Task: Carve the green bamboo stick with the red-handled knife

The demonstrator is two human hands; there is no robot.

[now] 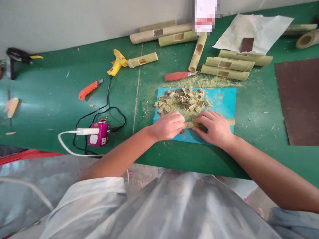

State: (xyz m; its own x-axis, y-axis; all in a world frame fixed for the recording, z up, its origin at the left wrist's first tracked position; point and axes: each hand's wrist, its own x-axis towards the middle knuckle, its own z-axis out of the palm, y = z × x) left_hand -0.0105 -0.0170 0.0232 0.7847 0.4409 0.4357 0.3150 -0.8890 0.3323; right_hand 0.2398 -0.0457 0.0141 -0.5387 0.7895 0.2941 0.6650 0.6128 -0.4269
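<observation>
Fingers point(176, 125) of two hands point(167, 126) point(216, 128) hold one bamboo tube point(190, 124) over one mat point(226, 103).

Held bamboo tube point(190, 124): pale green. Mat point(226, 103): blue. Table point(259, 93): green. Glue gun point(117, 62): yellow; cord point(108, 97), black. Knife handle point(176, 76): red. Cutter point(88, 90): orange. Power block point(101, 132): purple, white marks.
</observation>
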